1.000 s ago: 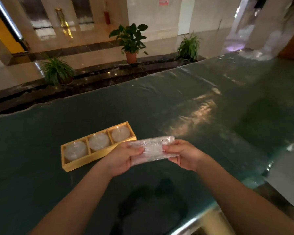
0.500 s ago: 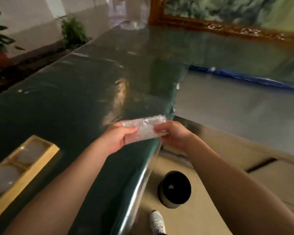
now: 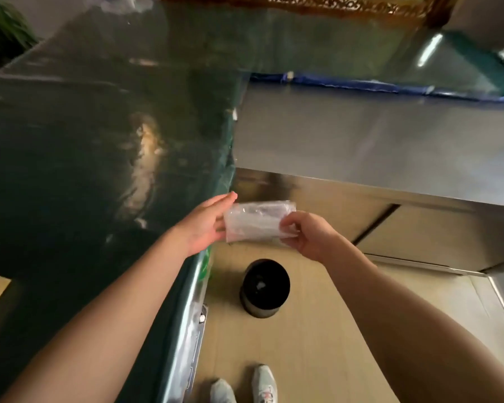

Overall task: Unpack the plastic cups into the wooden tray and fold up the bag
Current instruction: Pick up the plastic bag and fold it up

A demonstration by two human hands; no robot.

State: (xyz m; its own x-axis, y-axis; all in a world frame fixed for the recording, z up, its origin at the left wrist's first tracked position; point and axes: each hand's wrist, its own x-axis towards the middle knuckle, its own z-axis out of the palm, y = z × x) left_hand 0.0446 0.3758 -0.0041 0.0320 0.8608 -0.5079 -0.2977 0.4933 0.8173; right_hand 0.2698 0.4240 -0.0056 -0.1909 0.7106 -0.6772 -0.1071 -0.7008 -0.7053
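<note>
While the folded bag [image 3: 259, 221] is pinched by the right hand [image 3: 306, 234], its long axis is spanned toward the slack-fingered left hand [image 3: 205, 225], above the bin [image 3: 264, 287].

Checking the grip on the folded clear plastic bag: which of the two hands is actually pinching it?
The right hand pinches the folded clear plastic bag at its right end; the left hand lies against the other end with straight fingers.

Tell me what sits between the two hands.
Head view: only the folded clear plastic bag spans between left hand and right hand.
</note>
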